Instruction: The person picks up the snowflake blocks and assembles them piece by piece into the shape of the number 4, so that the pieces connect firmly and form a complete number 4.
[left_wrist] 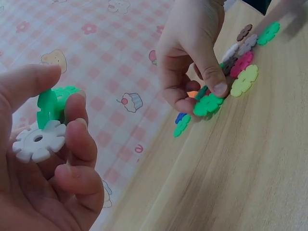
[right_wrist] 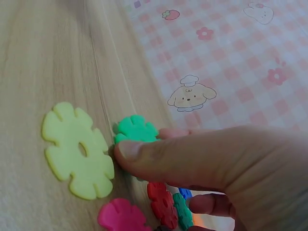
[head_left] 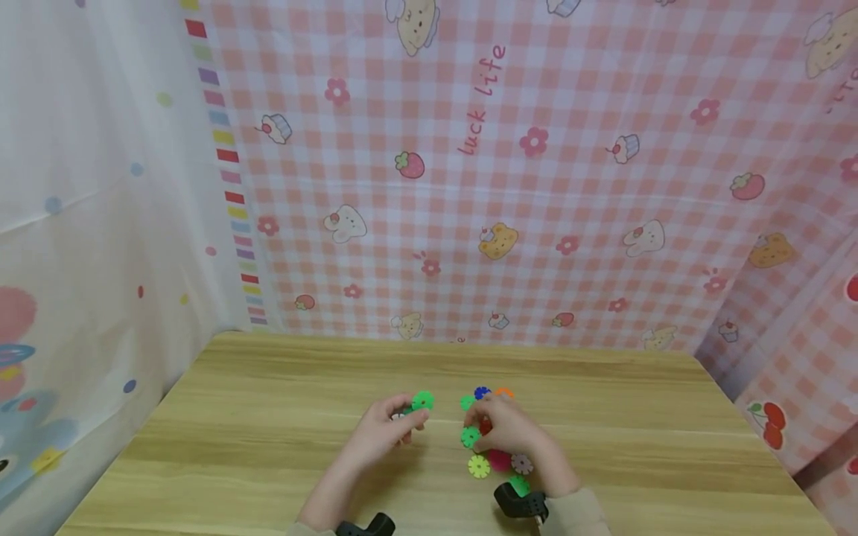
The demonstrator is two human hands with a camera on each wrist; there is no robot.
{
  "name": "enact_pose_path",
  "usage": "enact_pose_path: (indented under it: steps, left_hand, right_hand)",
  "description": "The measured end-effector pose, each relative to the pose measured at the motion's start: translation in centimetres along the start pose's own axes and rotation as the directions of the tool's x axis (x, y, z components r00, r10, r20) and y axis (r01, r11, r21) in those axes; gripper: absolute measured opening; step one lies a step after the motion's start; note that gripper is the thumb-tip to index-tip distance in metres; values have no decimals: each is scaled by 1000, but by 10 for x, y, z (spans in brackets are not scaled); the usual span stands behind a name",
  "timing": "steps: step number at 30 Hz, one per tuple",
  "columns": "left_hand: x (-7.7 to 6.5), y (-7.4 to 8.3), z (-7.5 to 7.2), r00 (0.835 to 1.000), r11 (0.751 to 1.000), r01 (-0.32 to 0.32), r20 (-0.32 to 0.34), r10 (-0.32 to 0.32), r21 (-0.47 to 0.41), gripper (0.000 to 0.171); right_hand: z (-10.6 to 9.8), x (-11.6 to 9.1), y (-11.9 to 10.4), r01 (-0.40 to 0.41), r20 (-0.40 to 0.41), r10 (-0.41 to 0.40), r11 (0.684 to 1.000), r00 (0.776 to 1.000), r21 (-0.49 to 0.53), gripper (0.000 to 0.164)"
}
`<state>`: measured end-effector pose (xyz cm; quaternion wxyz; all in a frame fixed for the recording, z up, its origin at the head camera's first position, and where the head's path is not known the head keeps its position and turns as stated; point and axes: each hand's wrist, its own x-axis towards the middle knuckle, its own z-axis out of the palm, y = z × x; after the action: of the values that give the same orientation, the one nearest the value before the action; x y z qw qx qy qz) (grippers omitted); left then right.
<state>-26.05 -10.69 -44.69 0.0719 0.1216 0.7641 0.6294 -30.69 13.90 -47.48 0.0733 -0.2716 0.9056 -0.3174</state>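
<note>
Over the left part of the table, my left hand point(head_left: 380, 433) holds a small cluster of slotted plastic flower discs between thumb and fingers. In the left wrist view the cluster shows green discs point(left_wrist: 46, 108) fitted to a white disc point(left_wrist: 28, 145). To the right, my right hand point(head_left: 512, 428) pinches another green flower disc point(head_left: 471, 437) by thumb and fingers, just beside the loose discs. The right wrist view shows that thumb pressed on the green disc's edge. Part of the loose group is hidden under the right hand.
Around the right hand lie a yellow disc point(head_left: 479, 467), a pink disc point(head_left: 499, 461), a grey disc point(head_left: 522, 464), a blue disc point(head_left: 482, 392), an orange disc point(head_left: 505, 392) and a red disc point(right_wrist: 161, 204). A checked cloth point(head_left: 456, 283) hangs behind the wooden table point(head_left: 268, 447).
</note>
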Motion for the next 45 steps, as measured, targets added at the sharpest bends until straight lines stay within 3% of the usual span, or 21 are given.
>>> enact_pose_path:
  steps: [14, 23, 29, 35, 39, 45]
  left_hand:
    - [0, -1, -2, 1000, 1000, -16, -1, 16, 14, 26]
    - [-1, -2, -1, 1000, 1000, 15, 2, -15, -20, 26]
    - [-1, -3, -1, 1000, 999, 10, 20, -9, -32, 29]
    - [-2, -1, 1, 998, 999, -19, 57, 21, -33, 29]
    - [-3, -2, 2, 996, 999, -38, 76, 39, -16, 26]
    - [-2, -3, 5, 996, 999, -45, 83, 43, 21, 34]
  right_hand:
    - [-3, 1, -2, 2, -11, -1, 996, 1000, 91, 19]
    - [-4, 3, -1, 33, -22, -29, 983, 999, 179, 17]
    - [-7, 4, -7, 55, -122, -22, 959, 992, 278, 18]
    - [-11, 4, -21, 3, -195, 79, 922, 978, 387, 23]
    - [-11, 5, -28, -29, -201, 132, 895, 971, 445, 28]
    - [-10, 6, -36, -23, -177, 135, 853, 975, 522, 29]
